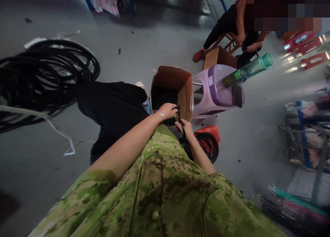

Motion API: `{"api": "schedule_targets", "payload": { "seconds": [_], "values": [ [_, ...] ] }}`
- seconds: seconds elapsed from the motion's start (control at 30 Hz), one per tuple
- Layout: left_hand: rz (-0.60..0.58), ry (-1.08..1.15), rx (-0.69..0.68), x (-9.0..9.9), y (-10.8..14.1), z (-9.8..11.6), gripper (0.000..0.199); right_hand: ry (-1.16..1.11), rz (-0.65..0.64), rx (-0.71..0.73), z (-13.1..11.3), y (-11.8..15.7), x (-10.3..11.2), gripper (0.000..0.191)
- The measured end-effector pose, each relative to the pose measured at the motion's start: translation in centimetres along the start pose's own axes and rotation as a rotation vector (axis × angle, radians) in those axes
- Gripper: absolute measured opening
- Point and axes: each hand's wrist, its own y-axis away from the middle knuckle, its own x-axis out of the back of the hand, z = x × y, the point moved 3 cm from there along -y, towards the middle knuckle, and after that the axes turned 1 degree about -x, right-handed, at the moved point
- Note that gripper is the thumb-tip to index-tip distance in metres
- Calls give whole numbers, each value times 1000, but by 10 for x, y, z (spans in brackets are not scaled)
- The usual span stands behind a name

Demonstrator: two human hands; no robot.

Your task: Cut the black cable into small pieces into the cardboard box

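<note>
My left hand (pixel 168 110), with a silver bracelet at the wrist, is over an open cardboard box (pixel 185 87). Its fingers are closed on a short end of thin black tubing (pixel 176 107). Beside it, my right hand (pixel 187 128) is wrapped round what look like black scissors (pixel 182 124), pointing up toward the left fingertips. The blades are too small to make out clearly. Inside the box lie many small black pieces (pixel 165 95). A coil of black tubing (pixel 210 146) lies just below my right forearm, partly on a red bag (pixel 212 132).
A purple stool (pixel 219 92) touches the box's right side, bearing a green bottle (pixel 254 70) and a dark phone (pixel 237 96). Large black tubing coils (pixel 51 70) lie at left. A seated co-worker (pixel 241 27) works over another box (pixel 219 57). Racks stand at right.
</note>
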Motion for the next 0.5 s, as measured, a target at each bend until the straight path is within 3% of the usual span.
{"api": "schedule_targets", "payload": {
  "seconds": [0.27,0.5],
  "values": [
    [34,17,-34,-2,-2,-3,29,73,73,-12,0,7,2,47],
    [1,337,81,-10,-4,-10,17,-44,142,-38,4,5,-1,45]
  ]
}}
